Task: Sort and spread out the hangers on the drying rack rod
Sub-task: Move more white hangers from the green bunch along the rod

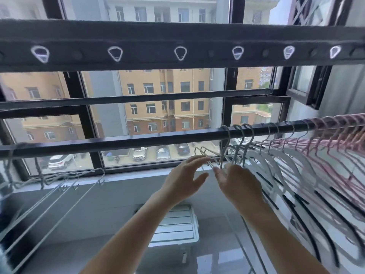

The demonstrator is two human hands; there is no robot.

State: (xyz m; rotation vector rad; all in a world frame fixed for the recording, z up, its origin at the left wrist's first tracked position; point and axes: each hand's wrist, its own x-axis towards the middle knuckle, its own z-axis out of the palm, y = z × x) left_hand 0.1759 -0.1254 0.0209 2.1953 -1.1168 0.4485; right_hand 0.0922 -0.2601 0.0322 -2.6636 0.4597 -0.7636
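A dark rod (158, 138) of the drying rack crosses the view at mid height. Several white hangers (276, 155) hang bunched on its right part, and several pink hangers (339, 143) crowd the far right end. A few grey wire hangers (235, 147) hang near the middle, just above my hands. A few more grey hangers (59, 180) hang at the far left. My left hand (185, 177) has its fingers spread, fingertips touching the ends of the middle wire hangers. My right hand (237, 180) is beside it, fingers apart, under the same hangers.
A wide dark bar with teardrop holes (180, 52) runs overhead, close to the camera. Behind the rod is a dark window frame (227, 107) with a white sill. A white ribbed box (175, 224) sits on the grey floor below.
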